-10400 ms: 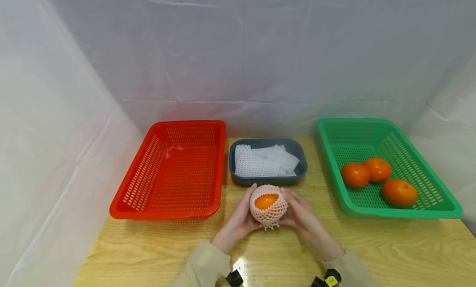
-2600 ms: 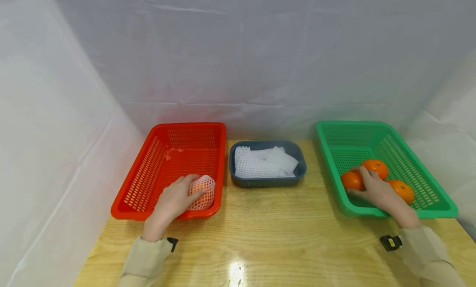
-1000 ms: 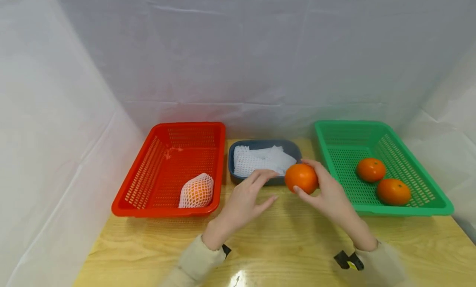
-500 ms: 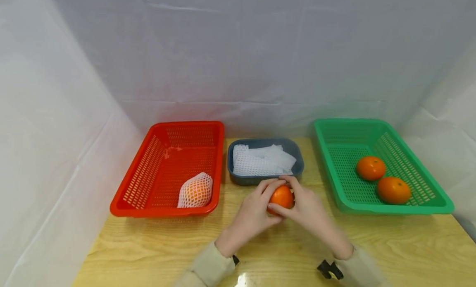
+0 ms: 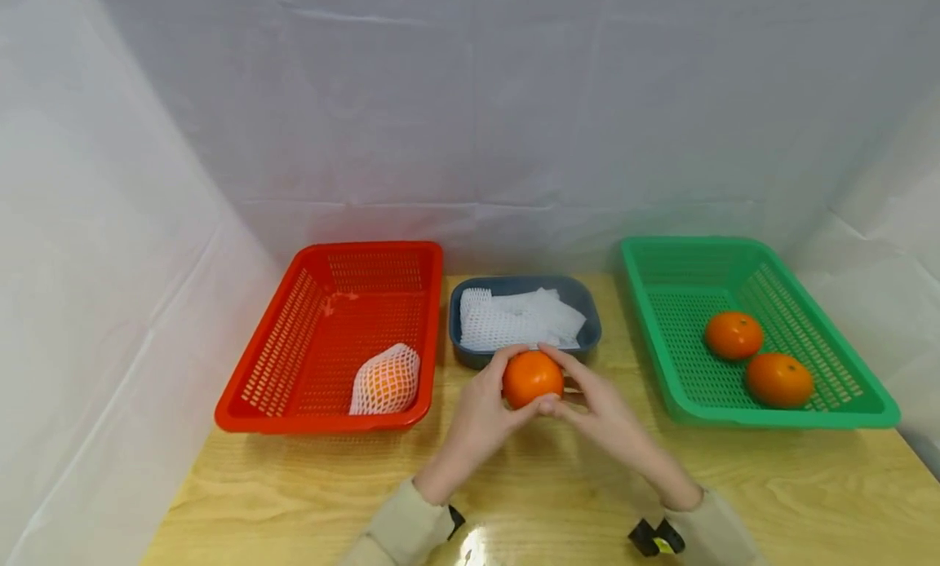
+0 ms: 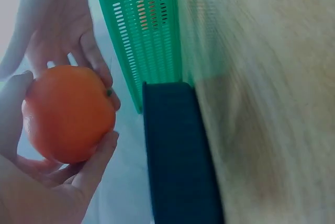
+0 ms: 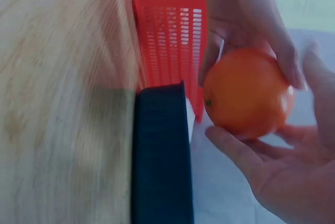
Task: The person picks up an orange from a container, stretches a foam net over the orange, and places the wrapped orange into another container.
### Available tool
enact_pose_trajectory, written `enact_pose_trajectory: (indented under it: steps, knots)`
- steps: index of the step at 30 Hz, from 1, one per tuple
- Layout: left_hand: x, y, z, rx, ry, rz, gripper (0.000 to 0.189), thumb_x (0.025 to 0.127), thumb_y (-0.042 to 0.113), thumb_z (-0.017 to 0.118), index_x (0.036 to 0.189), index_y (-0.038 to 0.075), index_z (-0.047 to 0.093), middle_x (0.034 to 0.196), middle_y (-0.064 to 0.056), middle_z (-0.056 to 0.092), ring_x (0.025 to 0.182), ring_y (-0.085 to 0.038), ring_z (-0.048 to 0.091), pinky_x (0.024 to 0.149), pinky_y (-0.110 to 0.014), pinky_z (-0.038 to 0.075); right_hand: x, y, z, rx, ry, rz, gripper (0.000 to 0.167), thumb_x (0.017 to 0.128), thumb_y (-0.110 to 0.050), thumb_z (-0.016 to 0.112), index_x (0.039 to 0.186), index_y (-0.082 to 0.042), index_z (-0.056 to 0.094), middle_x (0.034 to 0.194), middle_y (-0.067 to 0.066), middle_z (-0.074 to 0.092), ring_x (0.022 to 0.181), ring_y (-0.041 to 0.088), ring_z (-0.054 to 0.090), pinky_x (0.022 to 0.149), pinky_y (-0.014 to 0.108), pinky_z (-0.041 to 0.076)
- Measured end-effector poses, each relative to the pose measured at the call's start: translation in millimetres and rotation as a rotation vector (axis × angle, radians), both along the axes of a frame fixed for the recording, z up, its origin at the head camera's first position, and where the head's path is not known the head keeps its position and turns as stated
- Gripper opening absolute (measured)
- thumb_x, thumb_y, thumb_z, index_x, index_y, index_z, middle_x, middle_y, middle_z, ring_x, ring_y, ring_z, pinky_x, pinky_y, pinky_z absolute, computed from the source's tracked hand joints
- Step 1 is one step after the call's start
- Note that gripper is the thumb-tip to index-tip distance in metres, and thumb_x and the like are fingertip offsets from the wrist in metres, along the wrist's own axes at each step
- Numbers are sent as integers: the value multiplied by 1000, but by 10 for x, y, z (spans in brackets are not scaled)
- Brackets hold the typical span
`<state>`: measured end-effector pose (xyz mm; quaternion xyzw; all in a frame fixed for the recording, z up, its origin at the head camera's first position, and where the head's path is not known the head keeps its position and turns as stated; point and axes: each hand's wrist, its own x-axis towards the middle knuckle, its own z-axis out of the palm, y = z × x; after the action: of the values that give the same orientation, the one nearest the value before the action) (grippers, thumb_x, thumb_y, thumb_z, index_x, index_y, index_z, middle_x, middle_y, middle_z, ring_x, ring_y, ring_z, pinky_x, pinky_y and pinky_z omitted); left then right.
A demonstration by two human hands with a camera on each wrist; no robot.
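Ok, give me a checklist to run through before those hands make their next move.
1. Orange steadied: ok, left hand and right hand both on it.
2. A hand free: not ok, both are occupied.
3. Held orange covered: not ok, it is bare.
4. Net sleeves within reach: ok, it seems; their tray sits just beyond the hands.
5. Number of net sleeves: cannot tell, they overlap.
6. Room in red basket: ok, one wrapped orange lies near its right front corner.
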<state>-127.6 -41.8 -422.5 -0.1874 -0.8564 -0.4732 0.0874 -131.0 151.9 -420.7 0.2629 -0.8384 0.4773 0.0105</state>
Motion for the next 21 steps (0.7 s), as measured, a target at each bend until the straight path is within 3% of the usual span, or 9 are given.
enact_pose_trajectory:
  steps: [3,6,11,17,21]
  knots:
    - [-23,-38,-17,-19,-48,14,66,84,43,83,137,15,55,126,-6,67,100,-21,66,84,-37,56,-23,27,-57,15,-10,54,79,87,-14,80,154,-6,38,145,24,51,116,36,64,94,43,55]
    - [-49,-70,-56,-65,-54,-1,66,82,44,84,136,16,57,126,-4,67,99,-22,66,82,-37,55,-40,33,-100,47,-11,70,78,85,-10,81,151,-5,40,144,24,51,111,35,67,91,41,57]
    - [-76,-96,-123,-146,-69,-43,66,83,47,82,135,17,55,130,-3,65,101,-23,65,84,-39,53,-45,20,-140,89,-33,59,74,84,-11,83,146,-4,44,142,25,53,108,34,68,89,39,58]
    - [-83,-104,-164,-190,-129,-82,67,85,49,80,137,17,53,133,-5,63,105,-25,63,86,-43,52,-49,-3,-204,107,-72,48,73,81,-11,85,142,-5,45,137,26,56,107,35,69,87,43,58]
    - [-88,-111,-191,-211,-157,-102,66,86,47,80,138,17,53,132,-6,62,108,-24,62,89,-44,52,-52,-9,-246,111,-92,55,73,81,-11,86,140,-5,45,133,26,58,104,35,70,85,38,59]
